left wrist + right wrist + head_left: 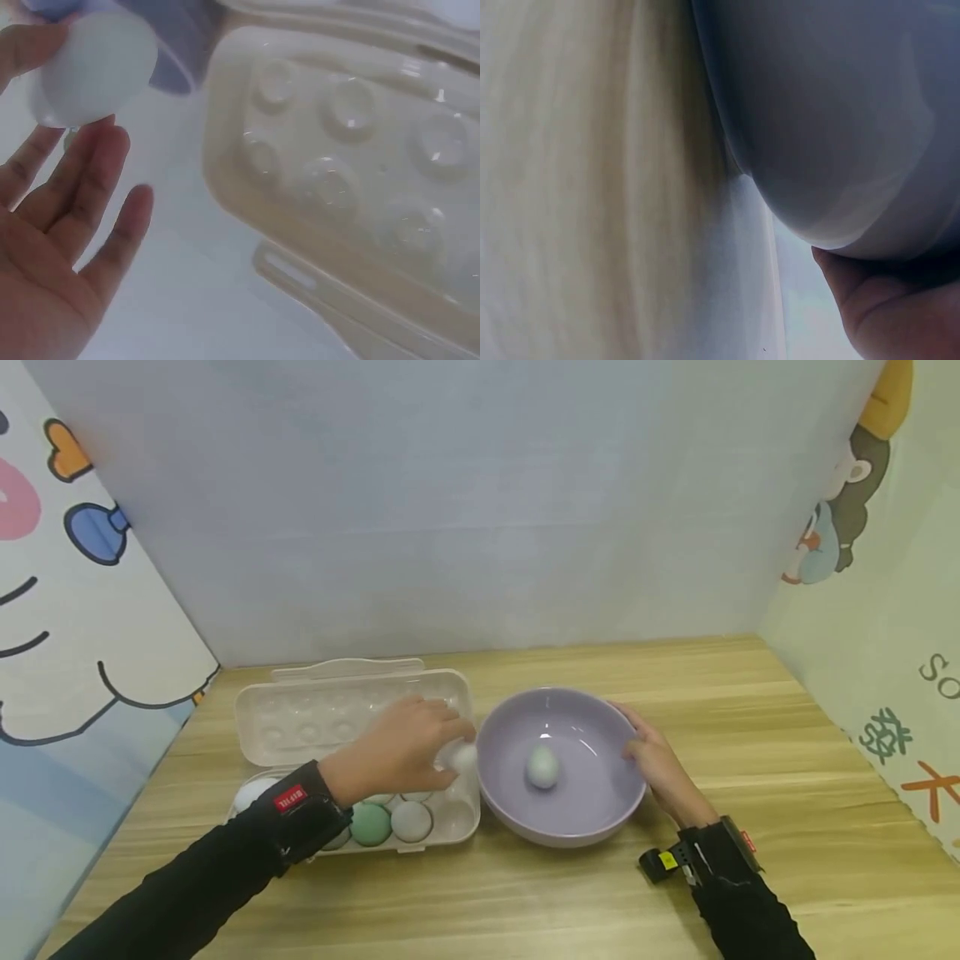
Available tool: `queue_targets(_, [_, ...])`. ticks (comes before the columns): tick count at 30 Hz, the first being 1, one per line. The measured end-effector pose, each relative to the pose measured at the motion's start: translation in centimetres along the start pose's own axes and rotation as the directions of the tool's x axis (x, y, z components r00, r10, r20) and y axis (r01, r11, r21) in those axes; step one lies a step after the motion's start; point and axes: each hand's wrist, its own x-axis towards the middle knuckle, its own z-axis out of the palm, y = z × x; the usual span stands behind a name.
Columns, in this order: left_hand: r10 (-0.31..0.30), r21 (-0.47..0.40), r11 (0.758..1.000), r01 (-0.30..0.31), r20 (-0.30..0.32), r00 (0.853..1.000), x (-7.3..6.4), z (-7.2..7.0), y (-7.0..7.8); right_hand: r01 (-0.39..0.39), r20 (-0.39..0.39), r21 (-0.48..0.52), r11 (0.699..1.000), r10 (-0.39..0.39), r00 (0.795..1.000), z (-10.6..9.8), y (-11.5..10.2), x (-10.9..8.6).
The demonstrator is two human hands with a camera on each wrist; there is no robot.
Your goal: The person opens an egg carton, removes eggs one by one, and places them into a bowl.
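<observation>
White egg (101, 67): likely light, slippery, easy to crack; hold its middle softly.
Left hand (405, 745): pinches it.
Right hand (663, 772): grips bowl (558, 833).

White egg (462, 758) held beside a purple bowl (585, 802)
The left hand (405, 745) has it in its fingers over the right end of an open egg carton (456, 817), where a green egg (371, 824) sits in the front row. The right hand (663, 770) grips the bowl's right rim; one pale egg (542, 767) lies inside. All on a wood-grain desk (517, 902).
</observation>
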Motion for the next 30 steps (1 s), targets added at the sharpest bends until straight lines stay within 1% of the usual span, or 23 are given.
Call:
queue_targets(3, [0.002,-0.073,0.997,-0.002,-0.007,1.0,1.0,-0.1,0.6,0.002,0.0,-0.007,1.0,-0.002,1.0,-0.1,-0.3,0.1])
queue_targets(5, [0.006,-0.111,0.994,-0.004,0.015,1.0,1.8,0.2,1.0,-0.005,0.001,-0.007,1.0,0.005,1.0,-0.2,-0.5,0.0])
queue_targets(7, [0.025,-0.116,0.993,-0.02,0.042,0.999,2.7,0.9,1.5,-0.017,0.0,-0.005,1.0,0.017,1.0,-0.2,-0.5,-0.1])
queue_targets(9, [0.038,-0.098,0.995,-0.029,0.083,0.996,3.6,1.6,1.9,-0.031,0.0,0.001,1.0,0.031,1.0,-0.2,-0.6,-0.2])
queue_targets(13, [0.077,-0.04,0.997,-0.072,0.146,0.986,5.0,3.0,2.3,-0.034,-0.007,0.002,0.999,0.034,0.999,0.0,-0.3,-0.2])
queue_targets(16, [0.111,0.007,0.993,-0.114,0.186,0.976,5.6,4.1,2.5,-0.037,-0.013,0.0,0.999,0.037,0.999,0.1,-0.1,-0.2])
queue_targets(19, [0.116,0.063,0.989,-0.134,0.234,0.965,6.0,5.0,2.7,-0.048,-0.015,0.007,0.999,0.048,0.999,0.1,0.0,-0.4])
queue_targets(21, [0.119,0.088,0.986,-0.145,0.253,0.96,6.2,5.5,2.8,-0.047,-0.012,0.013,0.999,0.047,0.999,0.1,0.0,-0.5])
queue_targets(24, [0.117,0.101,0.984,-0.149,0.272,0.955,6.5,5.9,2.9,-0.042,-0.007,0.018,0.999,0.042,0.999,0.2,0.0,-0.5])
queue_targets(30, [0.104,0.104,0.985,-0.138,0.287,0.952,7.1,6.6,2.9,-0.027,-0.004,0.022,0.999,0.027,1.0,0.2,-0.2,-0.4])
